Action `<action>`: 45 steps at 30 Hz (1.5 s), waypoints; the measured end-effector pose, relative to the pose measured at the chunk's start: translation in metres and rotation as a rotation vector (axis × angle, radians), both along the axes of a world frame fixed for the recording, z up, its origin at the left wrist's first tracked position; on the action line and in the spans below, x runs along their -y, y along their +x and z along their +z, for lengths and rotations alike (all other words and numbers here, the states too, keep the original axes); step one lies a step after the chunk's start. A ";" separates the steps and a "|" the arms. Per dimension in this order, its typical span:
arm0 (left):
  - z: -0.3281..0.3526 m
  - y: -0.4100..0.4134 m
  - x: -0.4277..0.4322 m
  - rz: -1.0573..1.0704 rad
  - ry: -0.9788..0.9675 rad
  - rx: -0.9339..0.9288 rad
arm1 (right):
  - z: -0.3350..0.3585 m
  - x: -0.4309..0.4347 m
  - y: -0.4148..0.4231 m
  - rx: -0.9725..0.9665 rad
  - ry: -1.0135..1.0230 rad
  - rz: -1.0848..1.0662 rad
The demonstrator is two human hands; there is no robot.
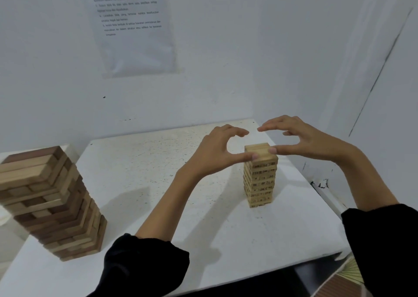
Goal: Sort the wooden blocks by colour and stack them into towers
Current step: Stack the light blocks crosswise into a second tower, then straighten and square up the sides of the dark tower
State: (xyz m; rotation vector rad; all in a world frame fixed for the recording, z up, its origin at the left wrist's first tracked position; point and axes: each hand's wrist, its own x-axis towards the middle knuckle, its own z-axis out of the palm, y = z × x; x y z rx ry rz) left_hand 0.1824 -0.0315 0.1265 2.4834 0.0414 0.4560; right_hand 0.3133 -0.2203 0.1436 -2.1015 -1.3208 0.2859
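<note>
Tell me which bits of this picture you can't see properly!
All in the head view:
Wall paper: print too blurred and small to read; top cut by the frame.
Small tower: printed numbers too small; thumbs of left hand and right hand cover its top layer's ends.
Big tower: blurred, left side cut by the frame.
Striped thing, bottom right: mostly cut off.

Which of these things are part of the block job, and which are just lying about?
Job: small pale tower, thumbs of left hand and right hand touching its top; mixed brown-and-pale tower.
Lying about: printed sheet on the wall; white table, only bearing the towers.
</note>
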 end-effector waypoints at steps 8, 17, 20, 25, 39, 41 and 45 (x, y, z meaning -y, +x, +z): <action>0.003 -0.036 -0.021 0.163 -0.361 0.282 | -0.003 -0.055 -0.073 0.109 0.343 -0.118; -0.085 -0.167 -0.056 0.435 -0.551 0.188 | -0.098 -0.139 -0.158 -0.132 0.320 0.071; -0.108 -0.221 -0.077 0.566 -0.628 0.103 | -0.133 -0.163 -0.185 -0.239 0.231 0.102; -0.112 -0.279 -0.106 0.627 -0.557 -0.092 | -0.151 -0.198 -0.226 -0.322 0.151 0.130; -0.114 -0.264 -0.136 0.872 -1.004 0.461 | -0.146 -0.229 -0.275 -0.616 0.216 0.221; -0.113 -0.263 -0.130 0.773 -1.064 0.429 | -0.148 -0.233 -0.272 -0.519 0.145 0.277; -0.112 -0.264 -0.124 0.651 -1.041 0.324 | -0.147 -0.243 -0.253 -0.474 0.110 0.289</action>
